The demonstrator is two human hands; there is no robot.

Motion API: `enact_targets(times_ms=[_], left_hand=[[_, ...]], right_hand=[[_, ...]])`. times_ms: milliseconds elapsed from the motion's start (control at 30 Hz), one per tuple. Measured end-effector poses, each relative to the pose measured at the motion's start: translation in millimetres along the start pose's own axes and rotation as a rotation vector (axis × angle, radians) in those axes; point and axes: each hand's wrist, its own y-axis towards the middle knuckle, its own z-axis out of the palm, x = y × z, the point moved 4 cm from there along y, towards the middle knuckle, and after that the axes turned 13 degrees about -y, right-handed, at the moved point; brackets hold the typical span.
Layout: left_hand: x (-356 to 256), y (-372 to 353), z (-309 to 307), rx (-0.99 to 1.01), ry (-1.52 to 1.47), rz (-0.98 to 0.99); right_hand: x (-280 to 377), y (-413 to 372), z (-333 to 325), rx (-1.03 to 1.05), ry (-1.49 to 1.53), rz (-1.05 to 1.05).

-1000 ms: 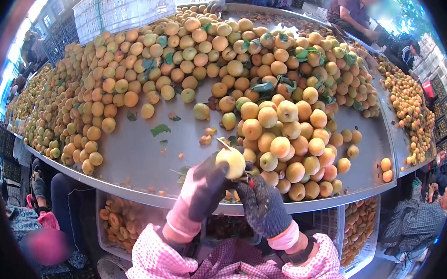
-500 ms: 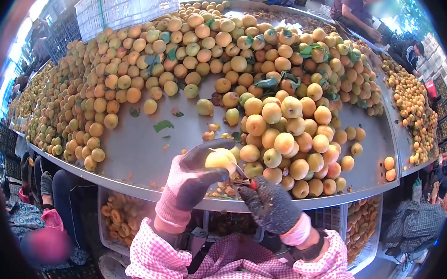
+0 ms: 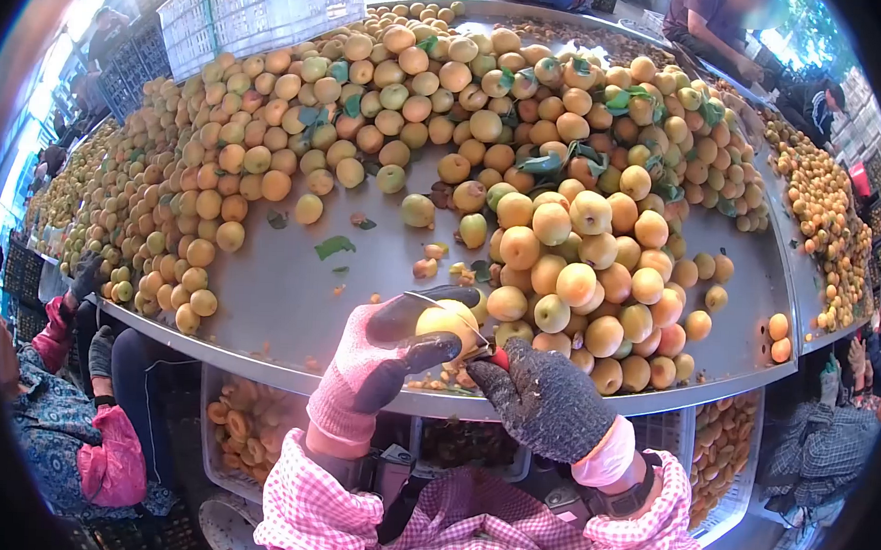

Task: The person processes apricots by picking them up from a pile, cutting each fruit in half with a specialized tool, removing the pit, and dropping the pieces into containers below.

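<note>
My left hand (image 3: 383, 356), in a pink glove with dark palm and fingers, is closed around a yellow-orange apricot (image 3: 446, 320) above the table's front edge. In a dark, worn glove, my right hand (image 3: 553, 398) grips a small red-handled tool (image 3: 499, 359). Only a bit of its red handle shows; a thin metal strip runs from it along the apricot's right side. A fine light line also arcs over the fruit near my left fingers. The tool's exact kind is hidden by my fingers. Just beyond my right hand lies a heap of whole apricots (image 3: 578, 281).
More apricots (image 3: 301, 102) and green leaves (image 3: 336, 247) cover the metal table (image 3: 282, 307). Below its edge stand a crate of halved apricots (image 3: 247, 434), a dark-filled bin (image 3: 468, 443) and another crate (image 3: 718, 454). A white crate (image 3: 260, 16) stands behind; co-workers sit around.
The view has shifted slightly. My hands still hold the apricot and tool together, nearly unchanged. At the left, a co-worker's gloved hand now reaches to the apricots at the table edge.
</note>
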Motion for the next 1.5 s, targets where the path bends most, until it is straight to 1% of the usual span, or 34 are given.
enact_targets(times_ms=[33,67,100,167,200,267,300,333,433,467,567,633,667,733,767,833,933,1033,1067,1167,1233,1267,1300,1367,1400,1433,1467,1500], left_hand=[[2,-1,-3,0.02,0.023,-0.007],[-8,-2,2,0.008,0.111,-0.024],[-3,-3,3,-0.056,0.095,-0.068],[8,-1,4,-0.174,0.073,-0.141],[11,1,7,-0.123,0.045,-0.132],[8,-1,9,-0.124,0.031,-0.106],[6,-3,9,-0.127,0.023,-0.099],[0,-2,11,-0.059,0.068,-0.058],[9,-1,3,-0.047,0.074,0.018],[3,-2,4,-0.082,0.135,0.007],[12,5,2,-0.172,-0.15,0.028],[10,5,3,-0.088,0.034,0.065],[13,9,3,-0.103,-0.023,0.018],[12,9,9,-0.229,0.066,-0.043],[7,16,13,-0.159,0.455,0.206],[14,12,11,-0.273,0.289,0.014],[22,9,4,-0.289,0.124,-0.099],[20,2,5,-0.236,-0.019,-0.159],[20,2,4,-0.222,-0.016,-0.209],[15,2,6,-0.136,-0.022,-0.074],[12,1,6,-0.09,-0.08,-0.146],[11,0,4,-0.069,-0.108,-0.184],[9,1,2,-0.055,-0.1,-0.156],[9,3,-1,-0.028,-0.084,-0.099],[12,5,-5,-0.086,-0.139,-0.144],[5,11,-14,-0.016,-0.078,0.107],[-2,13,-24,0.042,-0.021,0.362],[7,12,-25,-0.136,-0.865,-0.052]], right_hand=[[-2,1,4,0.003,0.025,-0.018],[-4,1,8,0.004,0.049,-0.033],[-6,2,10,0.0,0.073,-0.047],[-9,-4,15,-0.122,-0.018,-0.005],[-10,-4,16,-0.176,-0.069,0.014],[-16,-5,18,-0.18,-0.057,-0.024],[-16,-6,16,-0.176,-0.048,-0.041],[-16,-5,11,-0.082,-0.061,-0.057],[-20,-2,11,0.042,-0.096,-0.024],[-19,-1,14,0.023,-0.065,-0.041],[-12,4,22,-0.076,-0.141,-0.032],[-11,6,30,-0.105,-0.151,-0.022],[-8,9,30,-0.109,-0.181,-0.008],[-3,9,33,-0.152,-0.246,0.004],[-1,8,34,-0.208,-0.268,-0.041],[3,7,35,-0.315,-0.314,-0.133],[-6,11,42,-0.2,-0.196,-0.155],[-8,13,35,-0.142,-0.074,-0.18],[-11,13,38,-0.116,-0.021,-0.175],[-16,12,45,-0.059,0.125,-0.165],[-11,13,43,-0.043,0.205,-0.172],[-9,15,43,-0.105,0.182,-0.293],[-10,19,46,-0.167,0.16,-0.414],[-9,20,43,-0.154,0.124,-0.451],[-11,19,34,-0.085,0.107,-0.372],[-14,18,26,-0.021,0.089,-0.291],[-14,10,17,-0.13,-0.124,-0.332],[-13,3,8,-0.206,0.024,-0.18]])
